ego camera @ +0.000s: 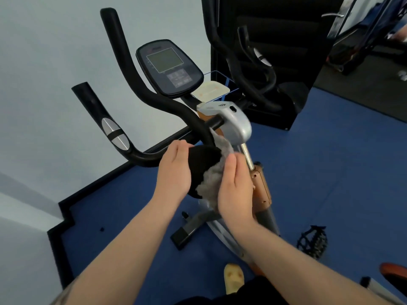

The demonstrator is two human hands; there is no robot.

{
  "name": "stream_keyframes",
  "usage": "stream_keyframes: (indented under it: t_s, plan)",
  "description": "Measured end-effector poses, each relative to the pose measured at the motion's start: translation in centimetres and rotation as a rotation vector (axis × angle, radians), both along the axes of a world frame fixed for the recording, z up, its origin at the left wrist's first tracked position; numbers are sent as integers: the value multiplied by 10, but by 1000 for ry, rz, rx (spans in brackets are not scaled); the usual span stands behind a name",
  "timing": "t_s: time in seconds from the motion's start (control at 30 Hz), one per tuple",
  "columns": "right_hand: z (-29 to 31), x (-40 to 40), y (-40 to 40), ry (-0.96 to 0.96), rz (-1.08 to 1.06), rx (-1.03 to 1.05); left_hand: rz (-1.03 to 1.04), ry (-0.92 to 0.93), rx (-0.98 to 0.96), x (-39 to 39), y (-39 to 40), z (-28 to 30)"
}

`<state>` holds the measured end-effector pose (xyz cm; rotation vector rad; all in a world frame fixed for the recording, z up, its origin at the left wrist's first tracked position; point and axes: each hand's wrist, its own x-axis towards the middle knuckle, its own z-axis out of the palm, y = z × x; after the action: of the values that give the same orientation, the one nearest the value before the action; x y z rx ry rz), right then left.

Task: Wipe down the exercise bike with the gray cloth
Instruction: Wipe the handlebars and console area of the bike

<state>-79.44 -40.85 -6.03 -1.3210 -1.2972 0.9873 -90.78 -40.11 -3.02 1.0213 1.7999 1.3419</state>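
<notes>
Both hands bear on the black saddle nose of the exercise bike. Left hand lies flat against the left flank of the saddle nose, fingers straight, thumb on the upper edge. Right hand presses the gray cloth against the right flank of the saddle nose, fingers extended over the cloth; whether they curl around it cannot be determined. Cloth folds are visible along the right edge of the saddle nose, from its tip down toward the wrist.

Positions relative to the saddle nose, left to right:
- Black handlebar: upper left, with a silver pulse sensor on its lower branch.
- Console: directly above, screen dark.
- Silver stem housing: above right, touching the cloth's upper edge.
- Chrome post: just right.
- Black pedal: lower right, above the blue floor.
</notes>
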Motion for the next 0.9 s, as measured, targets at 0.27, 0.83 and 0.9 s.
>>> stream_keyframes:
  t_s: [0.27, 0.83, 0.9]
  plan:
    - [5, -12, 25, 34, -87, 49, 11, 26, 51, -2, 1, -3]
    - [28, 8, 57, -241, 224, -35, 33, 26, 60, -2, 1, -4]
    - [27, 4, 59, -217, 192, 7, 43, 27, 63, -3, 1, -3]
